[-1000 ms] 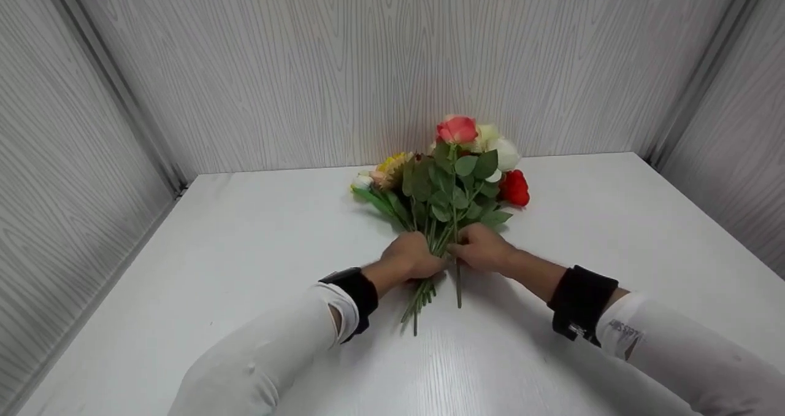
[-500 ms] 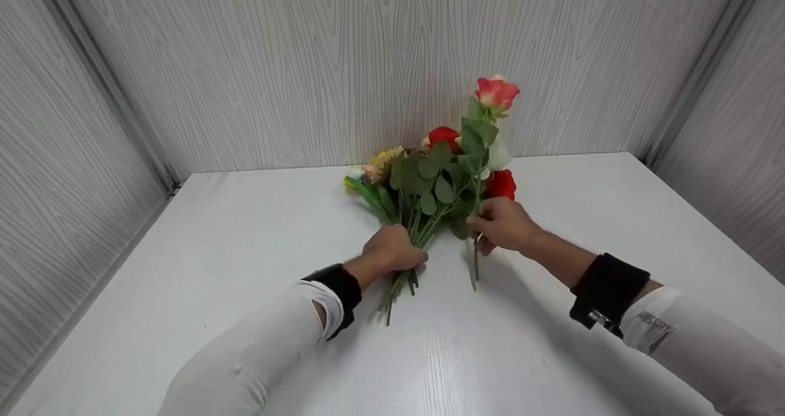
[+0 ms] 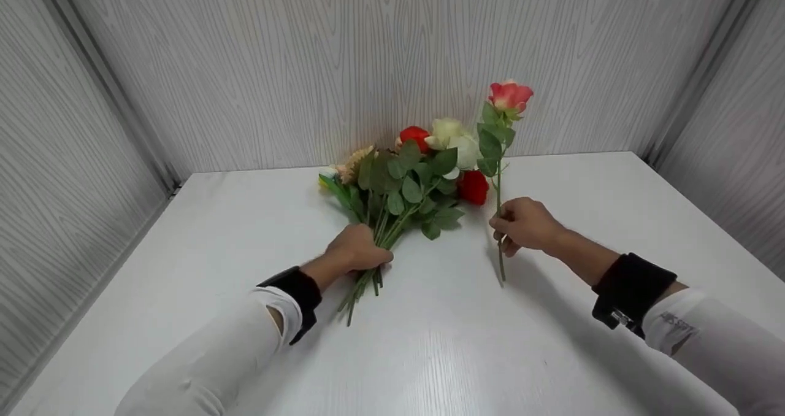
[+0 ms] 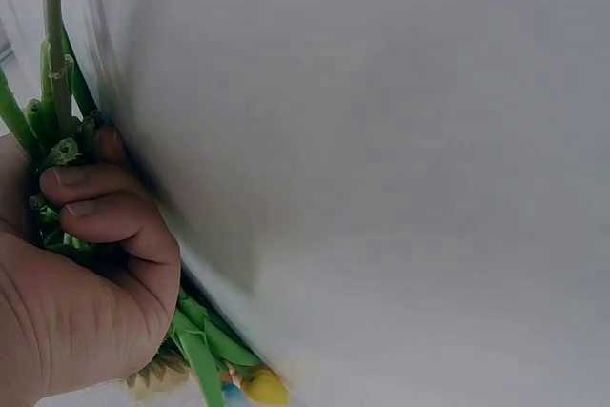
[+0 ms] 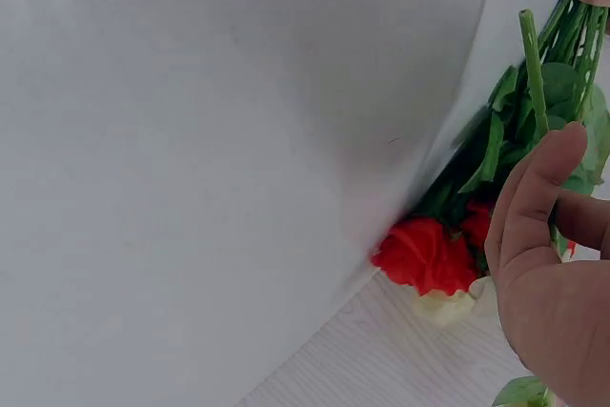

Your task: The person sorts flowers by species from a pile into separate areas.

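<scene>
My left hand [image 3: 359,248] grips the gathered green stems of a bunch of flowers [image 3: 405,186]. In the left wrist view its fingers [image 4: 114,216] curl round the stems, whose cut ends [image 4: 62,152] poke out past them. The bunch fans away from me, with red, white, cream and yellow heads. To the right of it, my right hand [image 3: 526,224] pinches the stem of a single pink rose [image 3: 510,97], held upright with its head highest. In the right wrist view the lower end of that rose stem [image 5: 534,69] sticks out beyond the fingers.
Everything is over a white table [image 3: 245,232]. Behind it rises a back wall [image 3: 294,72] with a wood-grain pattern, and side panels [image 3: 55,177] stand left and right. The flower heads lie close to the back wall. A black band [image 3: 635,293] wraps each wrist.
The pink rose has come away from the bunch, up and to the right, in my right hand. My left hand has shifted left with the other flowers.
</scene>
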{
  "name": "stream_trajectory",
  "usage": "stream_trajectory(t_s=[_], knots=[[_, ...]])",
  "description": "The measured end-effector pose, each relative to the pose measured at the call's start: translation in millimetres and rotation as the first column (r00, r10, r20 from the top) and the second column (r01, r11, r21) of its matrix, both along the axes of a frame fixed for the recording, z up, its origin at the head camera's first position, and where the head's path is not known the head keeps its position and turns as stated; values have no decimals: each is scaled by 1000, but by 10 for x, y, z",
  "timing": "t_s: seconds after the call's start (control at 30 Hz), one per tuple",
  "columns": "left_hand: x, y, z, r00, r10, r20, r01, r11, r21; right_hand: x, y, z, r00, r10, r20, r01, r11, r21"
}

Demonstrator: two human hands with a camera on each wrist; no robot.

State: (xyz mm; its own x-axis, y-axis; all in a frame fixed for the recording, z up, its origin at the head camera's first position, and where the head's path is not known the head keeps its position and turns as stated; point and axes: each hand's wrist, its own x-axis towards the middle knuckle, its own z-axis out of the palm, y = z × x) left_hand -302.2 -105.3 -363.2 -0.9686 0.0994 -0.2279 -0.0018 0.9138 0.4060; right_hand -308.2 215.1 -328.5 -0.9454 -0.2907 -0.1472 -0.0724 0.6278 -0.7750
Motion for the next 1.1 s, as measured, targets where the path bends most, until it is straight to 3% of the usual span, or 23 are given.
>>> stream_trajectory(t_s=[0.23,0.53,0.8,1.1], knots=[[-7,-20,24,1000,-13,14,12,1000,11,116,641,-19,998,-62,-11,63,992,108],[-8,-26,52,998,-53,39,52,998,39,326,1520,25,981,-195,22,186,959,214],[4,-69,19,994,-100,39,98,994,53,652,2186,104,957,-286,48,262,922,284],[-29,-76,15,990,-135,35,133,990,54,1129,2904,127,911,-411,46,376,869,323]])
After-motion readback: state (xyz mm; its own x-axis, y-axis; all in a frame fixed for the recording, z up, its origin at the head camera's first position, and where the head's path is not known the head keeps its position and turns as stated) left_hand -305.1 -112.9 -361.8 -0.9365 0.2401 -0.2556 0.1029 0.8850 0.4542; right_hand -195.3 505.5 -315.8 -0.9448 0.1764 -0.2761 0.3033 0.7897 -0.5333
